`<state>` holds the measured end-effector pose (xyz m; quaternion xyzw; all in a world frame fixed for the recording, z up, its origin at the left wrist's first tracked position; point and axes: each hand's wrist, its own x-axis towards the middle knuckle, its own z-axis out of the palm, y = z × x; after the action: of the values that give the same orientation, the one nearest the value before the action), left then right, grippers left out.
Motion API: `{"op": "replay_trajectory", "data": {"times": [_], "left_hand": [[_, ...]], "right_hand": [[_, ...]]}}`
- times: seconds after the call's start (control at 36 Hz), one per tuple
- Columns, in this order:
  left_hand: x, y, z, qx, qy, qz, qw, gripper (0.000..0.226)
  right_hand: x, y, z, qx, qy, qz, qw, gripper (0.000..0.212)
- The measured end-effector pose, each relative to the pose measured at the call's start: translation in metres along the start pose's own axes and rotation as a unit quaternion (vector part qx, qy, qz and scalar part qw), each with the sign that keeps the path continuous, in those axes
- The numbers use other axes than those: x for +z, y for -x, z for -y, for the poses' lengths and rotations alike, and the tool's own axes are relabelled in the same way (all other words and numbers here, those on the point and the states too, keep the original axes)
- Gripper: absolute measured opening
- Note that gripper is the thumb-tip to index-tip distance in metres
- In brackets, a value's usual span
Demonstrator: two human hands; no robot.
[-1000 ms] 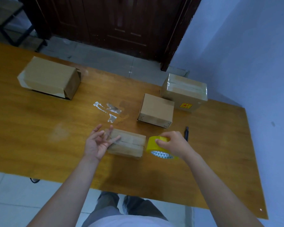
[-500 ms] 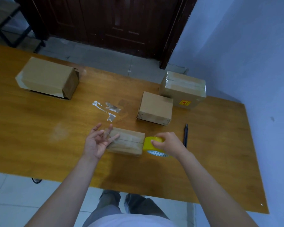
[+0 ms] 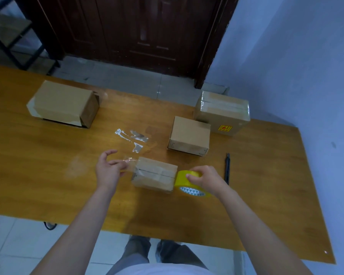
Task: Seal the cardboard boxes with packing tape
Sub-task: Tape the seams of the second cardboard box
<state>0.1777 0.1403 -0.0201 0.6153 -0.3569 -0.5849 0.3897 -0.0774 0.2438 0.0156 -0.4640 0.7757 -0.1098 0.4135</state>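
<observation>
At the counter's [image 3: 48, 175] near edge, the left hand [image 3: 107, 171] pinches the loose tape end left of the small box [image 3: 154, 174] while the right hand [image 3: 206, 180] clamps the yellow roll [image 3: 184, 182] on its right, so the slack strip may wrinkle or stick to itself.

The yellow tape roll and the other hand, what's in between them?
In the head view, the small cardboard box sits between the yellow tape roll in the right hand and the left hand, which pinches clear tape.
</observation>
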Motion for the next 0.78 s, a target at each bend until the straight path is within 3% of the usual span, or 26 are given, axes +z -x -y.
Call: {"op": "replay_trajectory", "data": {"times": [0.31,0.47,0.67,0.78], "left_hand": [[0.004,-0.019,0.023,-0.112,0.019,-0.030,0.993,0.042],[0.012,-0.027,0.041,-0.191,0.016,0.000,0.982,0.044],[0.024,-0.027,0.045,-0.171,-0.034,0.004,0.985,0.065],[0.028,-0.026,0.052,-0.168,-0.063,0.015,0.984,0.061]], "right_hand": [[0.004,-0.004,-0.008,0.003,-0.015,0.002,1.000,0.044],[0.005,-0.010,-0.011,0.011,-0.035,0.006,0.999,0.044],[0.005,-0.014,-0.011,0.019,-0.052,0.007,0.998,0.043],[0.008,-0.013,-0.013,0.027,-0.078,0.004,0.997,0.036]]}}
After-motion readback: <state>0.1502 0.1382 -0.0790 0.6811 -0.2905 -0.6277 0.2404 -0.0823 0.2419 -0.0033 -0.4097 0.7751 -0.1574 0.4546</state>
